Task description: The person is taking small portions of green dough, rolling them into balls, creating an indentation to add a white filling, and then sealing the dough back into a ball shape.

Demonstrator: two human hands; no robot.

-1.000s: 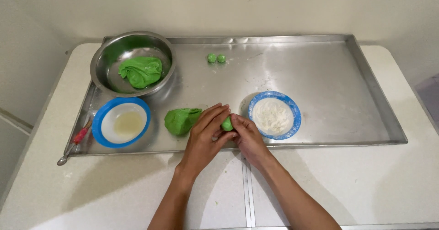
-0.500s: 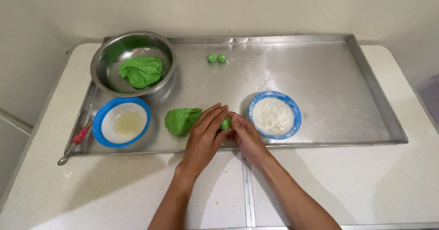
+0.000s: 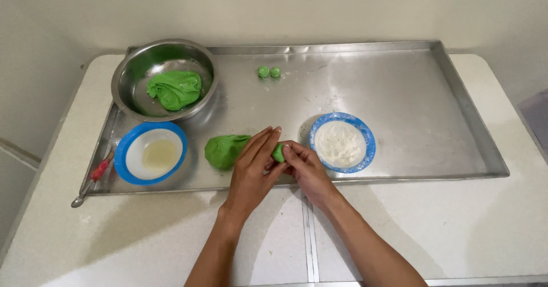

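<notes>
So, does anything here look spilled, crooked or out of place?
Nothing much. A spoon with a red handle lies half off the left rim of the steel tray, wedged beside the blue-rimmed bowl of pale liquid. Faint white dusting marks the tray near the two small green balls. Otherwise tidy.

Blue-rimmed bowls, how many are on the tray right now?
2. One blue-rimmed bowl with yellowish liquid sits at the tray's near left; the other, with white powder, sits just right of the hands.

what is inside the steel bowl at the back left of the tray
The steel bowl holds a crumpled lump of green dough lying against shiny bare metal. Whatever lies beneath that lump is covered.
</notes>
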